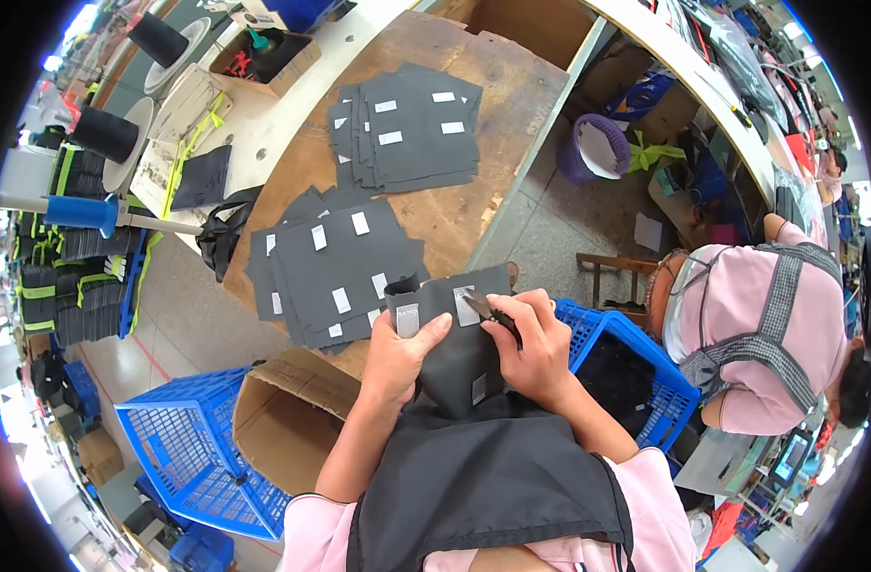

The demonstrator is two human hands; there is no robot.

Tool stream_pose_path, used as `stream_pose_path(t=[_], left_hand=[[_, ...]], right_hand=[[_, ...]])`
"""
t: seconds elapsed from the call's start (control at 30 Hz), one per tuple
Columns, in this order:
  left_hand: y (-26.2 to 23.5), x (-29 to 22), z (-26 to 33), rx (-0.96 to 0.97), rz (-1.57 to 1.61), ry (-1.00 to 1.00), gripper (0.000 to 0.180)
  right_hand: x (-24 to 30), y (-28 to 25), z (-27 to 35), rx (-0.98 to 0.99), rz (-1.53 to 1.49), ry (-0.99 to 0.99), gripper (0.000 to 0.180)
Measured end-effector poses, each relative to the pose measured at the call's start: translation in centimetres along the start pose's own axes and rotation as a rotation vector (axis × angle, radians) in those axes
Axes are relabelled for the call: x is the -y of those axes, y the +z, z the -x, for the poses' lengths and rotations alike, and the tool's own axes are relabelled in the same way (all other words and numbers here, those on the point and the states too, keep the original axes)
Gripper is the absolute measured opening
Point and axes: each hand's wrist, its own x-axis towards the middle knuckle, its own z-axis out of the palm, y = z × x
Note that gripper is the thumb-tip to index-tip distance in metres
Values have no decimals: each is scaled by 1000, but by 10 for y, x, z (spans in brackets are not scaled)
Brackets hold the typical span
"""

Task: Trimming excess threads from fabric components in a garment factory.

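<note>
Keep L hand (397,351) pinching cloth (454,334) flat w/ thumb, R hand (531,345) gripping snips (488,313) close to tab (464,303), cutting clear of fabric.

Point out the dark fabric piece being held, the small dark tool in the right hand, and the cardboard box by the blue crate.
dark fabric piece (459,357): head view, its middle between the hands.
small dark tool (481,307): head view, its tip end.
cardboard box (281,429): head view, its inner wall.
</note>
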Motion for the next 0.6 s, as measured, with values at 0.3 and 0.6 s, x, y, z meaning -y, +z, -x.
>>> stream_pose_path(t=[0.3,0.6], left_hand=[[-2,3,0,5,-1,6,39],[2,2,0,0,-7,1,37]], right_hand=[[-5,1,5,-24,-54,50,30],[-9,1,1,3,-37,23,32]])
